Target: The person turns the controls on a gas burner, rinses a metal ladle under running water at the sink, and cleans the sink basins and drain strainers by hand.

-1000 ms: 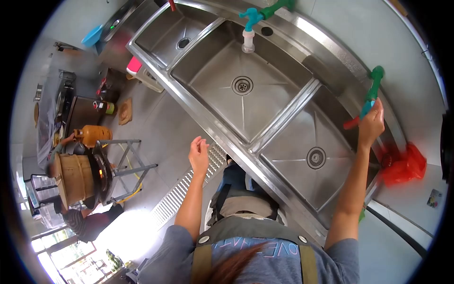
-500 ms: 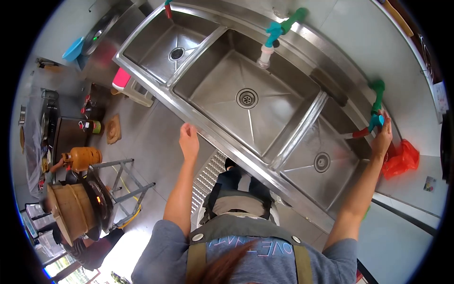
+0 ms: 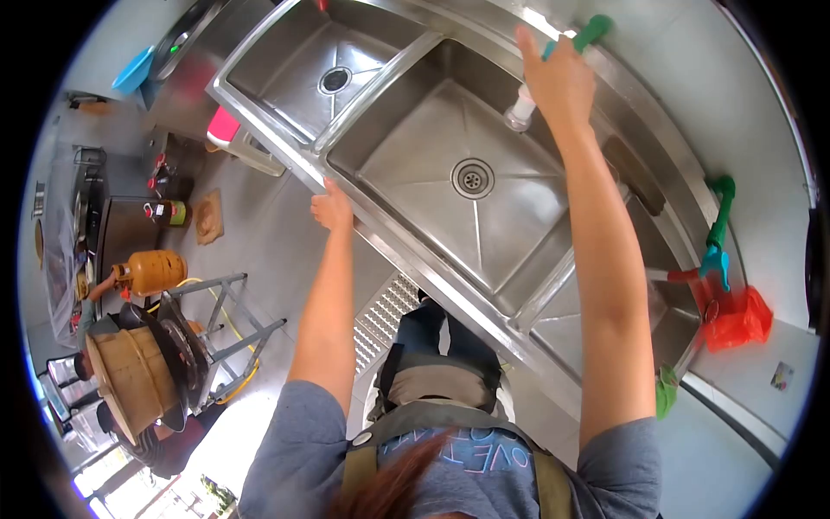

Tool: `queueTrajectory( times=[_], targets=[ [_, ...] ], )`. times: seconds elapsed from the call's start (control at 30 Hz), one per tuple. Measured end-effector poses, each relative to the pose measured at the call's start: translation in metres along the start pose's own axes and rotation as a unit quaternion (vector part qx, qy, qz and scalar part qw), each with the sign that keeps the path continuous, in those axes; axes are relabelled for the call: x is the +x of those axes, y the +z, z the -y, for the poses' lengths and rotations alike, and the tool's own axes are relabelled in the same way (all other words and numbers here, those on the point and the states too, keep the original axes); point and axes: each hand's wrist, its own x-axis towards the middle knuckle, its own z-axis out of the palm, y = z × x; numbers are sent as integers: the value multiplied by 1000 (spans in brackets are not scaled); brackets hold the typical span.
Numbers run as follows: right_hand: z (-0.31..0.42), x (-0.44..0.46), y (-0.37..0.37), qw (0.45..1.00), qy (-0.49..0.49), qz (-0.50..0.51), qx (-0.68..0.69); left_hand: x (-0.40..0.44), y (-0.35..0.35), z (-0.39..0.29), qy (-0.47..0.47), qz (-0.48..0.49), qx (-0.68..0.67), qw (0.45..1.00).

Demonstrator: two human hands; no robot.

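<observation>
My right hand (image 3: 560, 85) is over the middle tap at the back of the steel sink (image 3: 510, 329), its fingers around the teal handle and mostly hiding it. Green pipe (image 3: 593, 31) shows beyond the fingers, and the tap's white spout (image 3: 520, 111) sticks out below over the middle basin. No stream of water is visible from it. My left hand (image 3: 332, 206) is by the sink's front rim with fingers curled in and nothing visible in them; whether it touches the rim I cannot tell. Over the right basin, another green tap (image 3: 717, 251) has a teal lever.
A red plastic bag (image 3: 739, 318) hangs at the sink's right end, and a green piece (image 3: 666, 391) lies below. To the left stand a pink-topped stool (image 3: 223, 126), an orange gas cylinder (image 3: 154, 272), a metal stand (image 3: 226, 337) and a large tan pot (image 3: 130, 381). Another person's arm (image 3: 102, 288) reaches the cylinder.
My right hand has left the right tap and moved to the middle tap. The right tap's lever now points downward. My left hand has come closer to the sink's front rim.
</observation>
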Motion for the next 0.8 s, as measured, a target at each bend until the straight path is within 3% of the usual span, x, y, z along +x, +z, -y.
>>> queueTrajectory(
  times=[0.07, 0.2, 0.3, 0.33, 0.43, 0.47, 0.6, 0.8],
  targets=[
    [-20, -1, 39, 995, -21, -23, -93, 3, -2, -2, -2, 0, -14, 1000],
    [-40, 3, 64, 984, -103, -115, -87, 6, 8, 5, 4, -2, -109, 994],
    [-47, 2, 45, 993, -76, -16, 86, 5, 10, 3, -15, -6, -99, 995],
    [-48, 3, 33, 989, 4, 77, 124, 5, 10, 1, -16, -7, -91, 996],
    [-70, 9, 21, 964, -53, 129, 224, 4, 7, -1, -10, -12, -72, 997],
    [-70, 12, 13, 950, -9, 172, 260, 3, 6, -1, -7, -14, -69, 998],
    [-76, 14, -2, 917, 0, 222, 330, -5, -1, -10, -19, -6, -46, 999],
    [-92, 13, 8, 901, -3, 201, 385, -1, 6, -5, 2, -37, -41, 998]
  ],
)
